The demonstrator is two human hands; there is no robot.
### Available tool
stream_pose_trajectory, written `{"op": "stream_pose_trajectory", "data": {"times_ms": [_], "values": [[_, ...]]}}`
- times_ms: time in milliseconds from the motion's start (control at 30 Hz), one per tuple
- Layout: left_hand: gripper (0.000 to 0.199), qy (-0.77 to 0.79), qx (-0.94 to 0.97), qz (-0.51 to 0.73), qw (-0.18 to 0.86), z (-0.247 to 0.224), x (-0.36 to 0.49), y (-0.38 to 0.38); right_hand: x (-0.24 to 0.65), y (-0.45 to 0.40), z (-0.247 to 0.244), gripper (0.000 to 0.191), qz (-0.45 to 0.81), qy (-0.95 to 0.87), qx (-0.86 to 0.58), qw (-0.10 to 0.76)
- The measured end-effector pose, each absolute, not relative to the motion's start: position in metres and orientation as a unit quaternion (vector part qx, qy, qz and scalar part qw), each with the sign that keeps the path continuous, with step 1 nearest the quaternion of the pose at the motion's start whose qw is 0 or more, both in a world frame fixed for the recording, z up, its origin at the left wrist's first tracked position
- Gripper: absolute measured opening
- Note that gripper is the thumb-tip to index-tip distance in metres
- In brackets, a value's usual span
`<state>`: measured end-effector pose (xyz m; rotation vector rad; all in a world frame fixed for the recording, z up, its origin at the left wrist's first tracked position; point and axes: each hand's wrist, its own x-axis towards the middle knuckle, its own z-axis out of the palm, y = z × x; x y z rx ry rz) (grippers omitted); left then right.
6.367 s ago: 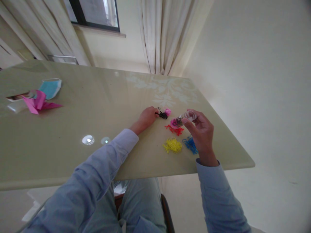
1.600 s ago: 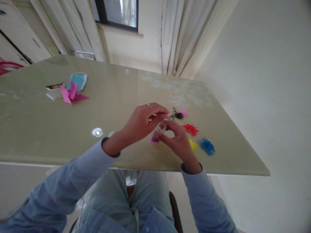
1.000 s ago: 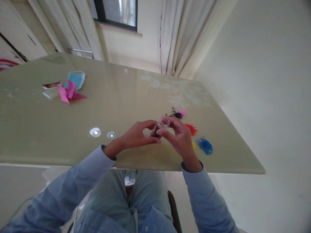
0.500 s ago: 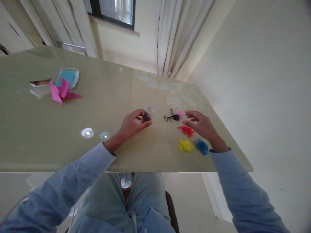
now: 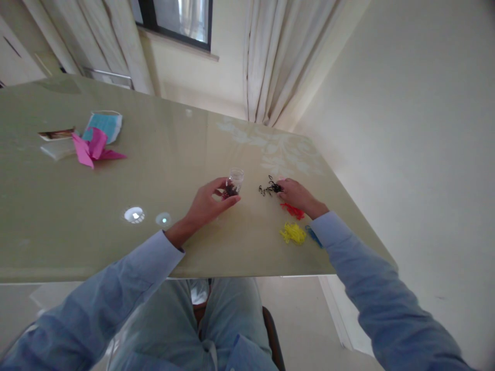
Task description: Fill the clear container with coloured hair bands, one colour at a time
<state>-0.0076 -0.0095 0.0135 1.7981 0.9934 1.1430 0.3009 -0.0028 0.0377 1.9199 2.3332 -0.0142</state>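
Pinching a jar (image 5: pixel 235 179) of dark bands (image 5: pixel 231 190) in our left hand (image 5: pixel 205 206), we touch the black pile (image 5: pixel 275 187), our right hand (image 5: pixel 297 196)'s grip unclear.

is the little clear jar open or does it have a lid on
Open: the clear jar in the left hand shows a bare rim, with no lid on it.

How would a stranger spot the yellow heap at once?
Start at the big pale table and go to its near edge, by the right sleeve. The loose, stringy heap there is yellow, unlike the red heap beyond it and the blue one to its right.
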Motion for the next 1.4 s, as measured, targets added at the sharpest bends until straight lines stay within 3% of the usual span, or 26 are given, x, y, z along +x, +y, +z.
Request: {"op": "stream_pose_trajectory", "data": {"times_ms": [300,600,700,833,1000,1400], "values": [[0.040,0.400,0.703,0.449,0.380,0.010,-0.007,-0.006,0.296,0.007,0.031,0.023,0.007,0.765,0.640,0.071],[0.041,0.410,0.700,0.442,0.382,0.008,-0.008,-0.003,0.296,0.000,0.034,0.026,0.013,0.787,0.617,0.004],[0.041,0.411,0.702,0.442,0.379,0.008,-0.009,-0.003,0.299,-0.001,0.036,0.025,-0.010,0.780,0.623,-0.062],[0.041,0.407,0.705,0.442,0.376,0.007,-0.009,-0.002,0.302,-0.002,0.035,0.020,-0.177,0.701,0.659,-0.209],[0.044,0.407,0.708,0.437,0.376,0.004,-0.009,-0.001,0.300,-0.002,0.032,0.011,-0.324,0.572,0.681,-0.322],[0.042,0.406,0.714,0.441,0.362,0.003,-0.009,0.000,0.299,0.003,0.028,0.008,-0.357,0.521,0.688,-0.358]]}}
